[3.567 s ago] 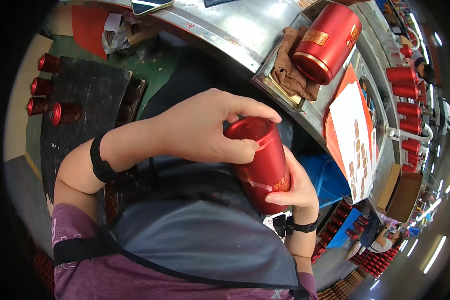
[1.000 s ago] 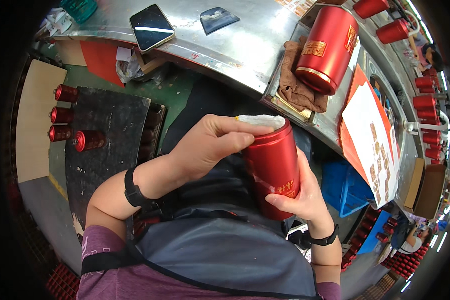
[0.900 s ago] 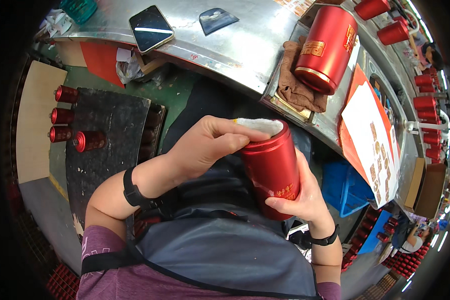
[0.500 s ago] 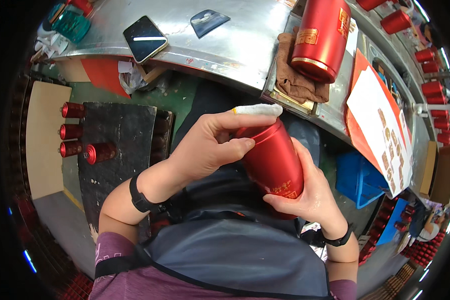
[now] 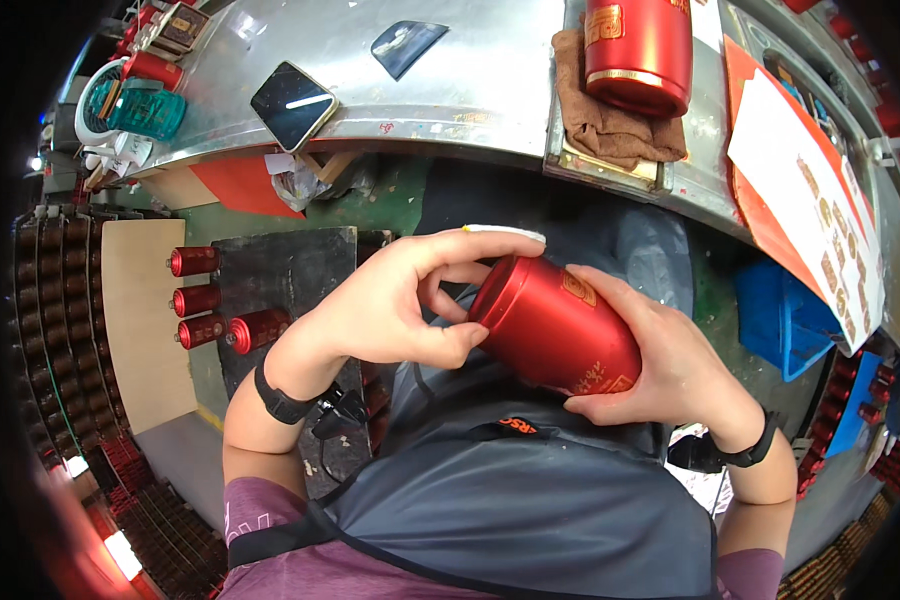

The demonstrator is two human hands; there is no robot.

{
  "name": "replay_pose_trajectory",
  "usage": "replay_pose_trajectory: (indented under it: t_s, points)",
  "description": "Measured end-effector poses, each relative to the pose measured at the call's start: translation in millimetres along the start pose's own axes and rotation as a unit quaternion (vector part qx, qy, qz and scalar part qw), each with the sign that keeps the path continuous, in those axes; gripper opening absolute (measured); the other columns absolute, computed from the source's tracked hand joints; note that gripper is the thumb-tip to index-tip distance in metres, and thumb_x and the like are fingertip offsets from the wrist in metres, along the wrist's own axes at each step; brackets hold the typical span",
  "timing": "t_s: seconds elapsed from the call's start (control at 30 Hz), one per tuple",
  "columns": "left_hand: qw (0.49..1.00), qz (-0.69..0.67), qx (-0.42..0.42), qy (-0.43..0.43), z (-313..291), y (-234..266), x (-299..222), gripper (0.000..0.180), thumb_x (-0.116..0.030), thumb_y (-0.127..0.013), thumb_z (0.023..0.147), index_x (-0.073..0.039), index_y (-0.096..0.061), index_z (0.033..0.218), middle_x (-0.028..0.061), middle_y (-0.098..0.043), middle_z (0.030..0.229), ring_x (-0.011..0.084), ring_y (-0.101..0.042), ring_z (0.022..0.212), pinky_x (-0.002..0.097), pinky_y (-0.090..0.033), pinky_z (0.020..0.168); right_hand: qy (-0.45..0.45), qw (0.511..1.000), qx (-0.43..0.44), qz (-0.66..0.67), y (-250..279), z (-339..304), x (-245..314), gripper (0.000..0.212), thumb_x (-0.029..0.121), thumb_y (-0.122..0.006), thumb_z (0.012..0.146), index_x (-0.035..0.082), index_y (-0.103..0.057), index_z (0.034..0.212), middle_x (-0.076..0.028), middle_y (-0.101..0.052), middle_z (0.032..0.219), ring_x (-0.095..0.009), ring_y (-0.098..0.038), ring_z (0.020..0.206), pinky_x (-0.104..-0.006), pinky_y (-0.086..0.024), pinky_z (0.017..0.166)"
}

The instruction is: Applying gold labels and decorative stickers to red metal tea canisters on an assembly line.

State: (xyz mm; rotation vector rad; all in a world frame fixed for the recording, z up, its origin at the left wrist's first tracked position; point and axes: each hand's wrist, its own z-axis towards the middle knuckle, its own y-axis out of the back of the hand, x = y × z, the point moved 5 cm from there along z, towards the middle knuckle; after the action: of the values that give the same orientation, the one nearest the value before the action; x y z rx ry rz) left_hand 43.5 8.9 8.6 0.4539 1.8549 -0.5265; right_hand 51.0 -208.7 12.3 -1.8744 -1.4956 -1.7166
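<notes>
A shiny red metal canister (image 5: 560, 330) with gold markings lies tilted in front of my apron. My right hand (image 5: 685, 355) wraps around its marked end, thumb underneath and fingers over the top. At the plain, rimmed end, my left hand (image 5: 385, 290) spans the edge. Its thumb touches the lower rim, while the index finger, in a white finger sleeve (image 5: 505, 235), rests along the upper side. The other left fingers are curled at the end face, partly hidden.
On the metal bench (image 5: 490, 100) ahead are a phone (image 5: 294, 105), a dark blue card (image 5: 410, 48) and another red canister (image 5: 638, 55) on a brown cloth (image 5: 610, 135). Patterned white paper (image 5: 795, 190) lies right, above a blue bin (image 5: 785, 315). Several red canisters (image 5: 194, 261) stand left.
The red canister has turned from steeply upright to lying more sideways, its rimmed end toward my left. My right hand moved with it. The whole view has shifted, showing more on the left.
</notes>
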Motion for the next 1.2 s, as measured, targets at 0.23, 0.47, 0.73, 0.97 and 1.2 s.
replay_pose_trajectory:
  t_s: [0.23,0.47,0.73,0.97,1.2]
  points:
    - [0.998,-0.059,0.002,0.037,0,0,5,0.071,0.008,-0.056,0.075,0.007,-0.041,0.144,0.0180,-0.047,0.148,0.0261,-0.054,0.131,0.0324,-0.059,0.092,0.021,1.000,-0.003,-0.005,-1,3,-9,0.097,0.037,-0.085,0.066,0.005,-0.040,0.145,-0.023,-0.063,0.124,-0.040,-0.063,0.110,-0.0438,-0.051,0.093]
    - [0.997,-0.072,-0.016,0.037,3,1,8,0.069,0.004,-0.060,0.077,0.002,-0.045,0.144,0.0138,-0.051,0.141,0.0227,-0.056,0.126,0.0298,-0.060,0.086,0.020,1.000,-0.009,-0.014,-2,2,-10,0.097,0.039,-0.085,0.065,0.005,-0.041,0.144,-0.023,-0.064,0.122,-0.041,-0.064,0.107,-0.0444,-0.052,0.091]
    - [0.995,-0.084,0.008,0.051,0,-3,13,0.073,0.008,-0.060,0.075,0.003,-0.042,0.145,0.0179,-0.039,0.154,0.0291,-0.051,0.134,0.0398,-0.056,0.098,0.044,0.999,-0.010,0.012,-3,0,-18,0.096,0.038,-0.084,0.066,0.004,-0.041,0.145,-0.022,-0.063,0.123,-0.040,-0.064,0.109,-0.0440,-0.052,0.092]
    - [0.991,-0.119,0.003,0.064,3,-3,16,0.070,0.005,-0.062,0.078,0.002,-0.043,0.145,0.0121,-0.046,0.147,0.0245,-0.052,0.131,0.0333,-0.059,0.091,0.037,0.999,-0.004,0.013,-4,-1,-19,0.097,0.039,-0.084,0.065,0.005,-0.041,0.145,-0.022,-0.062,0.124,-0.039,-0.063,0.110,-0.0436,-0.051,0.092]
    - [0.983,-0.180,0.000,0.039,-2,-8,26,0.069,0.003,-0.060,0.079,0.000,-0.042,0.146,0.0121,-0.040,0.151,0.0265,-0.049,0.135,0.0334,-0.057,0.093,0.035,0.999,-0.011,-0.011,-5,-3,-21,0.097,0.041,-0.084,0.066,0.006,-0.041,0.146,-0.022,-0.065,0.113,-0.040,-0.066,0.100,-0.0446,-0.053,0.086]
